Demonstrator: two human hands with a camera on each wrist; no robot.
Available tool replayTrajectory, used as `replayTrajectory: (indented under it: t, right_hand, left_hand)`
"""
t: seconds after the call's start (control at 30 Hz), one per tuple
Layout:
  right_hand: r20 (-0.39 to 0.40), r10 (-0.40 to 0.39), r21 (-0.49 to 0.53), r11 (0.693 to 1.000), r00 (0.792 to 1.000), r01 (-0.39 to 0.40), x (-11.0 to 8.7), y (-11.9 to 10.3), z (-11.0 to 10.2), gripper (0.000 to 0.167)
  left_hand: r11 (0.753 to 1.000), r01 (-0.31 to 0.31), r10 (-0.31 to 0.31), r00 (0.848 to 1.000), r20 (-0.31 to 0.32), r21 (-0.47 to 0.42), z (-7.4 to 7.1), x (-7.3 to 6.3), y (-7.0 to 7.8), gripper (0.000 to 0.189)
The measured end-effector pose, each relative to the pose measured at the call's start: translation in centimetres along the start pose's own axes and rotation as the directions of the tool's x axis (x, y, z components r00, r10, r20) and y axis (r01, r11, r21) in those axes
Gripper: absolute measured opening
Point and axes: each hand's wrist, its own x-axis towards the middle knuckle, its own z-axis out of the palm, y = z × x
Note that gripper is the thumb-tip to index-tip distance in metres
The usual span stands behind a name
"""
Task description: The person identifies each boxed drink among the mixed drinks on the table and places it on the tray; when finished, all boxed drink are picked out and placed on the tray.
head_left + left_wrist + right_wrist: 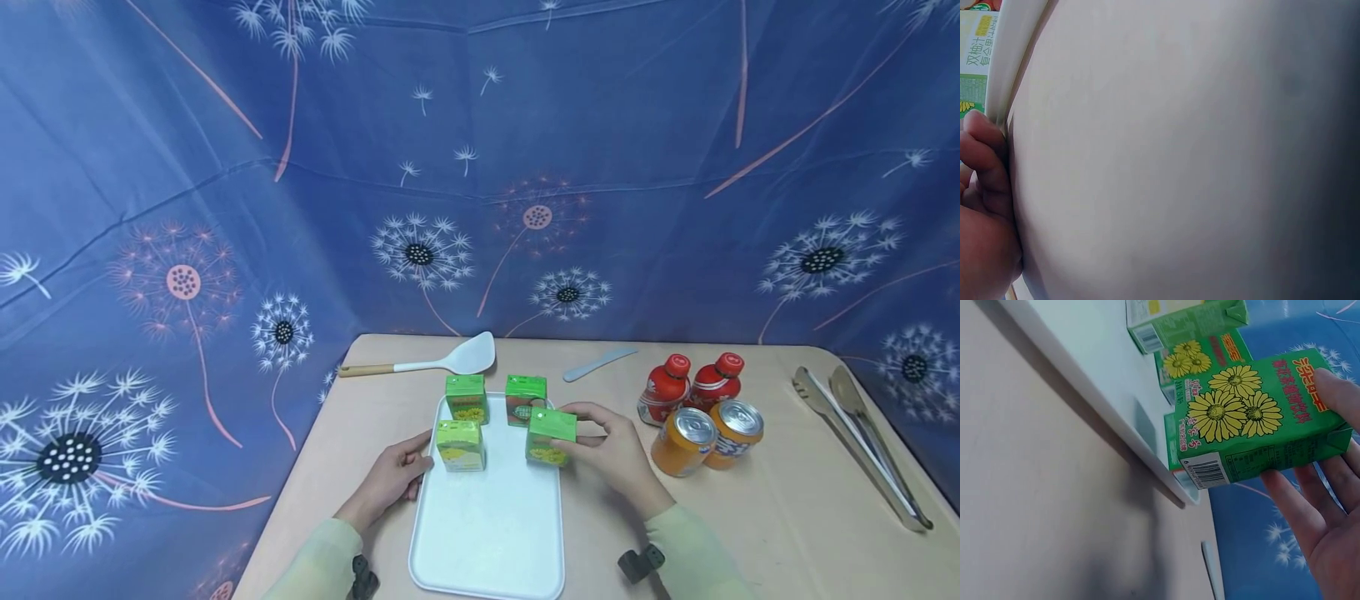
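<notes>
My right hand (pixel 613 450) grips a green drink carton (pixel 550 427) with yellow flowers, thumb on one side and fingers on the other. In the right wrist view this carton (pixel 1244 419) is off the tray's surface, tilted over its right edge. My left hand (pixel 392 477) holds the left rim of the white tray (pixel 487 533), fingers curled at its outer side. On the tray's far half stand a yellow-green carton (pixel 461 446), a green flowered carton (pixel 467 402) and a green carton with a dark red front (pixel 525 402).
A white spatula (pixel 468 357) with a wooden handle and a pale blue knife (pixel 598 364) lie behind the tray. To the right stand red bottles (pixel 666 390) and orange cans (pixel 684 442). Metal tongs (pixel 862 446) lie at the table's right side. A blue patterned cloth (pixel 525 167) hangs behind.
</notes>
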Motion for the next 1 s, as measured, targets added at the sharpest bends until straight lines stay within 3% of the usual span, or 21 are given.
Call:
replayTrajectory:
  t: [0.23,0.5,0.77,1.0]
  right_hand:
    - [0.035,-0.005,0.032,0.999,0.999,0.004,0.5,0.3,1.5,0.057]
    - [0.055,-0.011,0.031,0.999,0.998,0.009,1.0,0.9,2.8,0.050]
    - [0.057,0.039,0.037,0.998,0.998,-0.042,1.1,1.3,3.5,0.049]
    - [0.050,0.054,-0.050,0.997,0.997,-0.052,1.2,1.4,3.6,0.049]
  left_hand:
    - [1.000,0.010,-0.010,1.000,0.005,-0.009,0.0,-0.1,0.0,0.058]
    - [1.000,0.005,-0.005,1.000,0.008,-0.008,0.0,0.1,0.0,0.058]
    - [1.000,0.005,-0.005,1.000,0.006,-0.005,0.0,0.1,0.0,0.058]
    - [1.000,0.017,-0.017,1.000,0.000,-0.012,0.0,0.0,0.1,0.058]
